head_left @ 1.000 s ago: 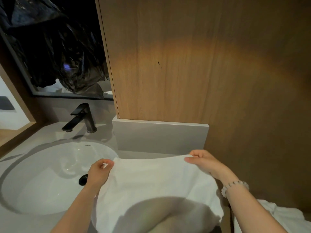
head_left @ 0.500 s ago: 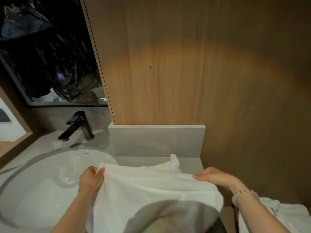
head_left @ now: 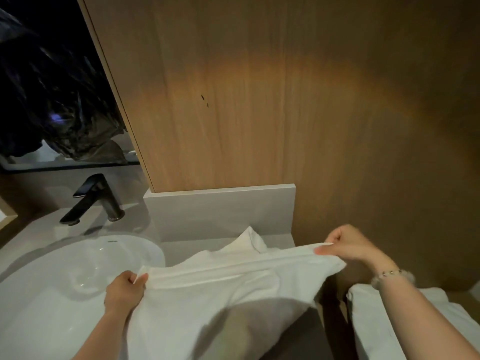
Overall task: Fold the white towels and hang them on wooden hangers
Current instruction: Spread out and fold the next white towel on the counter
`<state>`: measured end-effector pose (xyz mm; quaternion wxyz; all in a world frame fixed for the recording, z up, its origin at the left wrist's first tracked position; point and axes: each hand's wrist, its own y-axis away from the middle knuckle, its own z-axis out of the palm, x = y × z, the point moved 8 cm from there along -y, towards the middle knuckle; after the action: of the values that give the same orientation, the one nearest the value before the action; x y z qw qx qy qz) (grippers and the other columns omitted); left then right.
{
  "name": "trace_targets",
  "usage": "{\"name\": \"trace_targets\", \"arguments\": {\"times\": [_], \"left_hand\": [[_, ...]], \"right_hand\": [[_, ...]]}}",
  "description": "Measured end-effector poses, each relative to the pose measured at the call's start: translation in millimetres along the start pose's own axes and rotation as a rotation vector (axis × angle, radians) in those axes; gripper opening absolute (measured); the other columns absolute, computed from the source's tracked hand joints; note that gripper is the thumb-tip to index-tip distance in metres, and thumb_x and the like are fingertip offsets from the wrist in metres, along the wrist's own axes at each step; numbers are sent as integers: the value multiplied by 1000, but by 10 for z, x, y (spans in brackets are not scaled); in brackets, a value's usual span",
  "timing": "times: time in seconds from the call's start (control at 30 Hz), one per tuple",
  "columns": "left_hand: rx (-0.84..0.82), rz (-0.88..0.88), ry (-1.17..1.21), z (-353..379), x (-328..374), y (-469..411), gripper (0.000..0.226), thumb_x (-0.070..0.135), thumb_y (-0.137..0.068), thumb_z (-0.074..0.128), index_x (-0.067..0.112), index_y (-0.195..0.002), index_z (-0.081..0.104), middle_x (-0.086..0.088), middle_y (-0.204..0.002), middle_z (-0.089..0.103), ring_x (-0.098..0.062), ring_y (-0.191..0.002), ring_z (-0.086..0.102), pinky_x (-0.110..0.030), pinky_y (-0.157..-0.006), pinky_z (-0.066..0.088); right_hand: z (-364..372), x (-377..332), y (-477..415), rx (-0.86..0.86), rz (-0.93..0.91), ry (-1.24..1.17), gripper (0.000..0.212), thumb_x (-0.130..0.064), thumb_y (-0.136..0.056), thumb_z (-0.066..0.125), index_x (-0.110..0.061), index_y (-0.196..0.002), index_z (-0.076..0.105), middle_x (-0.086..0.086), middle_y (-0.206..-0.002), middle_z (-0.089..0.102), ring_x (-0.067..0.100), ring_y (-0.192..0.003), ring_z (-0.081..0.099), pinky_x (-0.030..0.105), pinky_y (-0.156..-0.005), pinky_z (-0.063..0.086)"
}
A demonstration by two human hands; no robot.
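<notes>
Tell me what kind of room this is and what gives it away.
Most likely a bathroom, perhaps a hotel's: a white sink basin with a black faucet behind it, a grey vanity counter, and a white towel gripped by the left hand and the right hand.

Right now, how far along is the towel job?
Done: nothing finished shows; no hanger in view. In hand: the left hand and right hand each pinch one end of the top edge of the white terry towel, stretched over the grey stone counter. Left: finish folding, hang it, then the second white cloth lying at right.
</notes>
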<state>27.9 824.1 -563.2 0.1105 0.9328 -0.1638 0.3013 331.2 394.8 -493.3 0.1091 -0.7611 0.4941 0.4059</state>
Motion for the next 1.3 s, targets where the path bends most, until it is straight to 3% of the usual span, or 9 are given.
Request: {"name": "trace_targets", "arguments": {"times": [0.13,0.27,0.43,0.53,0.7,0.9,0.93,1.03,1.3], "left_hand": [[7,-22,16,-51,-46,67,25,24,-93,55,2,-82,58,-19,-87,61,-35,-86,52,-36,-75,36],[95,29,-197,-215,184,258,34,33,-91,53,11,-115,62,-19,-125,53,-38,-118,45,-44,-95,36],[136,560,-235,-38,980,840,82,75,-74,46,16,-130,52,-5,-143,43,-28,-137,30,-43,-109,18],[-282,876,-84,489,1622,1491,100,91,-59,34,27,-136,44,17,-133,40,-6,-134,25,-33,-111,15],[-575,764,232,818,1848,1792,24,53,-75,56,35,-87,63,13,-75,60,0,-70,51,-30,-79,43],[-729,857,210,774,2001,1918,33,41,-81,68,36,-112,56,17,-113,58,3,-107,50,-17,-96,37],[-731,854,223,747,2024,1922,10,35,-85,67,35,-93,62,17,-93,61,3,-89,54,-17,-85,41],[-636,779,275,625,1868,1704,49,26,-89,64,31,-44,47,15,-47,39,0,-50,35,-17,-54,29],[-294,717,154,85,1610,1181,46,38,-90,58,19,-51,40,9,-44,37,-5,-48,35,-22,-53,30]], "right_hand": [[200,0,22,67,15,122,47,-42,-76,73,-19,-48,44,-4,-48,44,11,-50,43,27,-55,33],[539,-123,239,-61,-30,-285,42,-27,-90,63,-15,-54,46,-8,-49,50,3,-46,48,18,-50,35],[677,-468,371,23,-202,-282,43,-28,-90,62,-16,-56,39,-7,-50,36,6,-47,34,26,-53,26],[882,-743,458,22,-331,-178,44,-32,-88,63,-20,-54,39,-9,-51,37,6,-51,36,28,-55,27],[1047,-838,494,-11,-374,-126,38,-39,-88,61,-17,-59,49,-7,-55,44,7,-56,42,29,-60,33],[1107,-969,520,-140,-420,-208,27,-43,-90,58,-30,-66,58,-14,-66,54,4,-68,50,23,-66,37],[1083,-966,510,-111,-422,-195,36,-43,-89,59,-29,-56,51,-13,-58,46,5,-59,44,24,-61,33],[911,-808,429,-11,-345,-26,62,-50,-85,61,-21,-40,29,-9,-43,26,8,-48,29,25,-59,25],[903,-672,327,-184,-260,70,61,-62,-69,70,-23,-43,32,-12,-43,36,2,-42,40,21,-64,33]]}}
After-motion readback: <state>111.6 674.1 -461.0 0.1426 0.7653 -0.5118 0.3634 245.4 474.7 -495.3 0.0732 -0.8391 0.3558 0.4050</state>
